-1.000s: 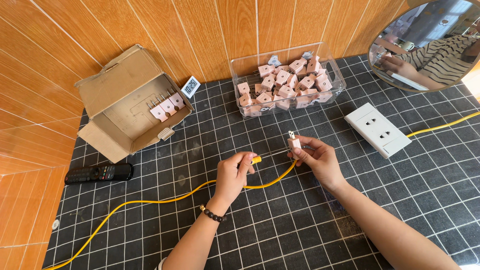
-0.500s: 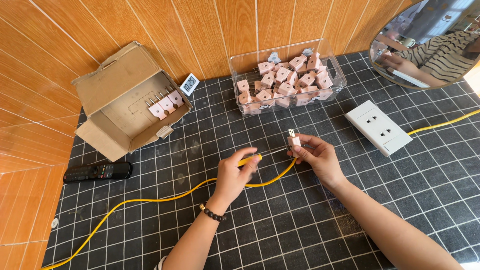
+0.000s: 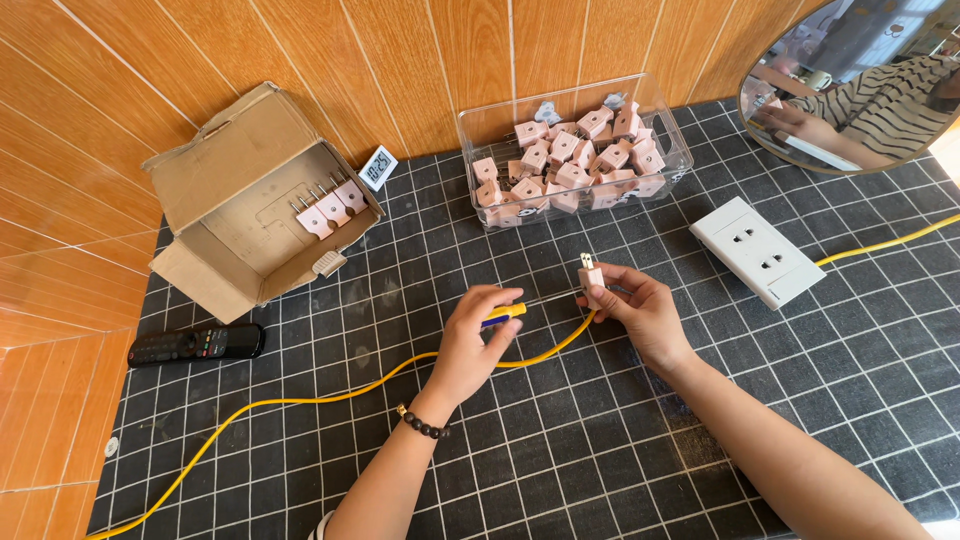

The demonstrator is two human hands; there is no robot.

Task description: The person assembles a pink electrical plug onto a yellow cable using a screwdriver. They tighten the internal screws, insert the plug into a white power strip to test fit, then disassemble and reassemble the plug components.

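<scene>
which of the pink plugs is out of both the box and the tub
The pink plug pinched in the right hand, prongs up, over the table; the others lie in containers.

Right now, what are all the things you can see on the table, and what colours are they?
Yellow cable: one, yellow, running across the dark tiled table to both hands.
Plug: one, pale pink with metal prongs, pinched in the right hand.
Clear tub: one, see-through, at the back, full of pink plugs, too many to count.
Cardboard box: one, brown, open, back left, with three pink plugs inside.
Remote control: one, black, left edge.
Socket plate: one, white, right side.
Small clock: one, white, against the wall.
Mirror: one, round, top right corner.
Left hand: grips the cable end; beaded bracelet at the wrist.
Right hand: holds the plug.
</scene>
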